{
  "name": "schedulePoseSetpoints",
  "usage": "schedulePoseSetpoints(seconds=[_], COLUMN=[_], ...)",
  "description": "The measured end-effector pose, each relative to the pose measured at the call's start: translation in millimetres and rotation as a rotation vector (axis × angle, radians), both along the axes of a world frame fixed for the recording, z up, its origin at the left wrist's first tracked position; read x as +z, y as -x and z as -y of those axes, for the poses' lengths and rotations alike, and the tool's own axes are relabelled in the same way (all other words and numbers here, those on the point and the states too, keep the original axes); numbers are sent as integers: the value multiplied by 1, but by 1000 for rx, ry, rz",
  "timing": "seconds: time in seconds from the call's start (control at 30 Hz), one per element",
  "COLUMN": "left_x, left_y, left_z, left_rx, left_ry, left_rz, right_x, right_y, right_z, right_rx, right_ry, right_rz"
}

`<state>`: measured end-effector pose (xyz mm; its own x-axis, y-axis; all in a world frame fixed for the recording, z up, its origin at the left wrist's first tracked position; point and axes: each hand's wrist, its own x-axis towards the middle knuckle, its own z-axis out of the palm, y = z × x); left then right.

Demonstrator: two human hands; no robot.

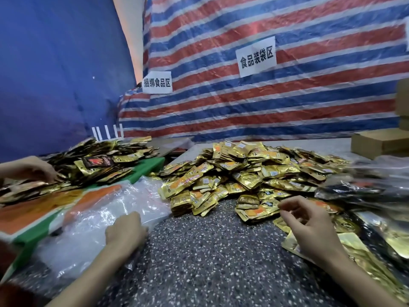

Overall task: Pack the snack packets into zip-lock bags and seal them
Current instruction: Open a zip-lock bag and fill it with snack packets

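A big heap of gold snack packets [247, 171] lies on the speckled table [212, 251] in front of me. To its left sits a loose pile of clear zip-lock bags [106, 209]. My left hand [125, 231] rests knuckles-up on the near edge of that pile, its fingers curled down into the plastic and their tips hidden. My right hand [309, 222] hovers over the near right side of the heap with fingers loosely curled, thumb and forefinger apart, nothing between them. More gold packets [354, 247] lie under and beside that wrist.
Another person's hand [31, 170] works a second pile of packets [95, 160] on a green and orange board [39, 209] at the left. Filled clear bags [363, 187] are stacked at the right, cardboard boxes [380, 142] behind them. A striped tarp wall [265, 96] closes the back.
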<state>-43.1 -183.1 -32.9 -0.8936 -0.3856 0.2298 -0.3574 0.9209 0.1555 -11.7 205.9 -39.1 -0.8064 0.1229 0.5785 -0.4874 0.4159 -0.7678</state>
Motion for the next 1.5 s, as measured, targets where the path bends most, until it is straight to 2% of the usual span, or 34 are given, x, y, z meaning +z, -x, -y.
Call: schedulePoseSetpoints(seconds=[0.23, 0.33, 0.43, 0.53, 0.6, 0.7, 0.77, 0.83, 1.0, 1.1, 1.23, 1.3, 1.4, 1.5], left_x=[26, 25, 36, 52, 59, 64, 62, 57, 12, -5, -11, -10, -7, -6], left_y=[-1, 1, -1, -8, -16, -25, -21, -17, -6, -2, -4, -7, -14, -17], left_z=[8, 18, 28, 22, -6, -73, -119, -162, -219, -224, -217, -212, -210, -211], left_rx=[17, 28, 16, -6, -185, -565, -743, -924, -1328, -1417, -1417, -1403, -1300, -1222], left_ry=[-198, -238, -422, -451, -488, -657, -724, -689, -344, -282, -271, -376, -753, -1026], left_rz=[37, -45, -149, -393, -552, -639, -626, -586, -421, -368, -321, -206, 2, 44], right_x=[0, 1, 2, 3, 6, 12, 16, 19, 28, 33, 33, 32, 33, 36], right_y=[-3, -4, -5, -5, -6, -9, -11, -13, -11, -12, -13, -16, -19, -23], right_z=[-4, -4, -4, -4, -3, 1, 3, 3, -16, -28, -27, -26, -25, -23], right_rx=[12, 11, 10, 27, 77, 196, 257, 300, 187, 212, 230, 262, 366, 421], right_ry=[42, 37, 22, 50, 131, 283, 359, 443, 516, 417, 154, 125, 167, 192], right_rz=[6, 10, 16, 35, 75, 138, 180, 213, 231, 277, 363, 440, 527, 583])
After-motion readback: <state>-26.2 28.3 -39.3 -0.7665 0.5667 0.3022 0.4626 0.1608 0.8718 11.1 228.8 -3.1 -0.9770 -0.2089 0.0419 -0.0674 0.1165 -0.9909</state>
